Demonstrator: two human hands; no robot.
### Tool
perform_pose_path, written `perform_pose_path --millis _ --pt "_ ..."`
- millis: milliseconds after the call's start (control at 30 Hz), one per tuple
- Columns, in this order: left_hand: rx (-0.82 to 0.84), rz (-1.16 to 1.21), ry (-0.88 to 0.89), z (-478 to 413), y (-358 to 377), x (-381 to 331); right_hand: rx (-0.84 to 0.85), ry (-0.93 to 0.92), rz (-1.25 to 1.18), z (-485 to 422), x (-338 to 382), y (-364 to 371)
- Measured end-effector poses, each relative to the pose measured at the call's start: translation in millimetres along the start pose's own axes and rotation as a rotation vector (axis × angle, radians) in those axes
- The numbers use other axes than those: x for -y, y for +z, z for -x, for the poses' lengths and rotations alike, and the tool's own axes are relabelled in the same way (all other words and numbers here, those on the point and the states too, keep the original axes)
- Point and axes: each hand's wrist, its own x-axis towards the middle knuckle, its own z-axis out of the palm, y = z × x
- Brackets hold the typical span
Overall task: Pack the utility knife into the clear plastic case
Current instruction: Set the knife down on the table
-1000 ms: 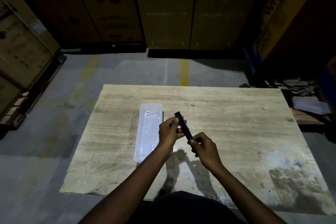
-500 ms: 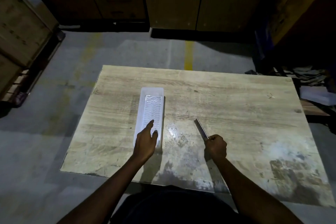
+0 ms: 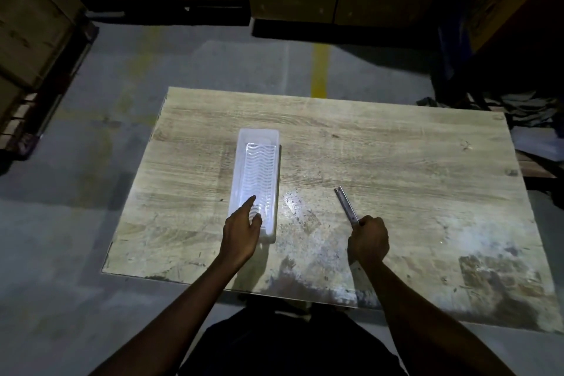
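From the head view, the left hand (image 3: 242, 230) rests loosely spread on the case (image 3: 255, 180) on the table (image 3: 396, 162), the right hand (image 3: 368, 241) fists the knife (image 3: 346, 204) well apart, so next comes carrying it over, lengthwise.

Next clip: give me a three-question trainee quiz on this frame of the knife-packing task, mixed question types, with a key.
1. True or false: the utility knife already lies inside the clear plastic case.
2. Which hand grips the knife? A) the left hand B) the right hand C) both
3. Fill in: the left hand rests at the ____ end of the case, the end toward the person.

Key:
1. False. The knife is outside the case, off to its right above the wooden table.
2. B. The right hand is closed around the handle.
3. Near. An extended finger lies over the case's ribbed interior.
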Motion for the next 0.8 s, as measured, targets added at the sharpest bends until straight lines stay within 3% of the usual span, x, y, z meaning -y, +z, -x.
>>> perform_pose_path --millis 300,433,567,633,800 --pt "0.044 0.037 -0.003 -5.7 -8.5 8.0 -0.020 -0.012 0.091 2.7 3.6 0.2" --pt "0.074 0.042 0.011 -13.3 -15.2 13.9 -0.080 0.064 0.131 10.0 12.8 5.2" --pt "0.055 0.043 0.009 -25.4 -24.1 22.7 -0.227 0.139 -0.112 25.6 33.9 7.5" --pt "0.060 0.083 -0.011 -31.5 -29.6 28.5 -0.199 0.057 -0.252 37.1 58.6 6.6" --pt "0.070 0.210 -0.142 -45.3 -44.9 40.4 -0.073 -0.438 -0.297 78.7 131.3 23.8"
